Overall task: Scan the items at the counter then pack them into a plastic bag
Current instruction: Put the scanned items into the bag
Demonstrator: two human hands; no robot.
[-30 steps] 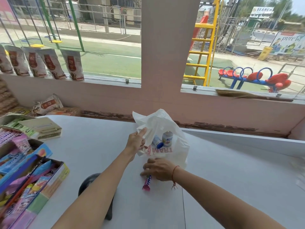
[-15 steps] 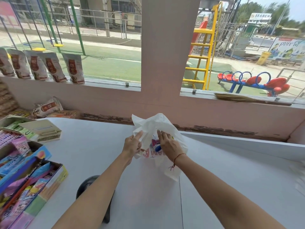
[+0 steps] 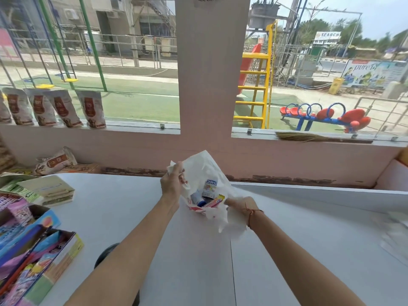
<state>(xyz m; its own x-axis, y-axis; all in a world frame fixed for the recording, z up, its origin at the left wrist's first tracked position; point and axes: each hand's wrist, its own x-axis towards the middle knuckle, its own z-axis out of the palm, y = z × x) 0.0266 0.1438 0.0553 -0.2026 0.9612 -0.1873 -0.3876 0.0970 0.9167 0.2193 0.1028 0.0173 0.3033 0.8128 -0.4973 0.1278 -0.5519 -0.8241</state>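
We hold the white plastic bag (image 3: 205, 171) open above the worktop (image 3: 132, 206): our left hand (image 3: 172, 184) grips its upper rim, our right hand (image 3: 241, 207) pinches the lower edge. Inside lie a small white bottle (image 3: 209, 188) and a pink candy pack (image 3: 214, 201).
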